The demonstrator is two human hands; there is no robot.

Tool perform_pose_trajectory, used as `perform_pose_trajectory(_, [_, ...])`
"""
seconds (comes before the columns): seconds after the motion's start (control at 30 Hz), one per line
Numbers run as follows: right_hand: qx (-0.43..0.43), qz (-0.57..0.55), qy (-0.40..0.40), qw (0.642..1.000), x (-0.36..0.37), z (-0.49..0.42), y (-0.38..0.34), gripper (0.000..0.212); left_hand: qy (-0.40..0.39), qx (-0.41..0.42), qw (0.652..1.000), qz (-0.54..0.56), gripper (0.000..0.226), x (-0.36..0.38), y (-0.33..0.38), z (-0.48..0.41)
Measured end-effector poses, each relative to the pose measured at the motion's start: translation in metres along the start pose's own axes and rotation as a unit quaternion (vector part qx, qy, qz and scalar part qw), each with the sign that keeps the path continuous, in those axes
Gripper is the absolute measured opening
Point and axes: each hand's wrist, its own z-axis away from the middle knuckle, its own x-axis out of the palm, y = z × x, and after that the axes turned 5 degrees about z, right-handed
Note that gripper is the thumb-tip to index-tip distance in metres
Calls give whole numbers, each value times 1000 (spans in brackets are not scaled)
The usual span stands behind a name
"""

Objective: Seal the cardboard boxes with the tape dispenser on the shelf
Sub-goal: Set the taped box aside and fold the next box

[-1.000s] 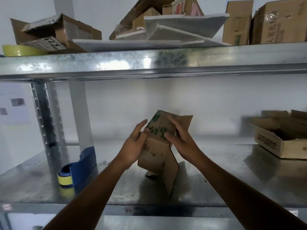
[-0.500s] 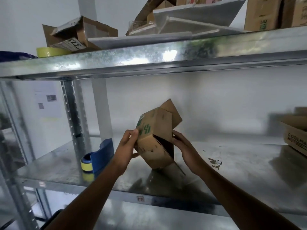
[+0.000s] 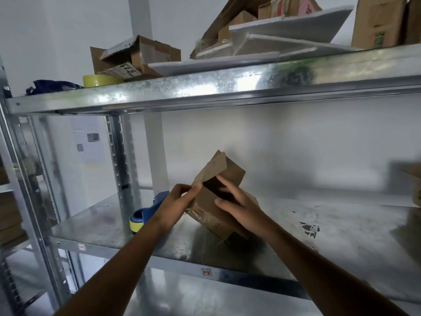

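Leaning tilted, low over the shelf [image 3: 341, 236] left of middle, the cardboard box [image 3: 230, 179] is open-mouthed. Left hand [image 3: 175, 201] fingers pinch its left rim; right hand [image 3: 239, 206] fingers lie spread across the opening. The tape dispenser [image 3: 142, 216] sits near the shelf's left edge. Bare shelf runs right to another box [image 3: 415, 190].

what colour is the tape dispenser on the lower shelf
The tape dispenser is blue, holding a yellow tape roll; head view.
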Motion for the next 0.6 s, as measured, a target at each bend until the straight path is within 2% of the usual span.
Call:
perform_pose_trajectory(0.07, [1,48,8,999,-1,-2,-1,63,-20,8,1000,-10,53,-4,2,-5])
perform_pose_trajectory(0.17, [17,165,3,986,-2,-4,6,95,-33,-13,999,15,56,-11,2,-11])
perform_pose_trajectory(0.27, [48,213,18,976,2,-4,10,117,-35,-9,998,-43,61,-8,-3,-7])
perform_pose_trajectory(0.37, [41,242,45,968,6,-4,11,117,-17,-28,998,-57,71,2,-9,-4])
perform_pose_trajectory(0.47, [58,223,44,972,5,0,12,123,26,-53,998,-35,75,10,-14,-7])
perform_pose_trajectory(0.6, [55,213,60,974,2,6,24,113,59,-65,996,-26,62,15,-30,-10])
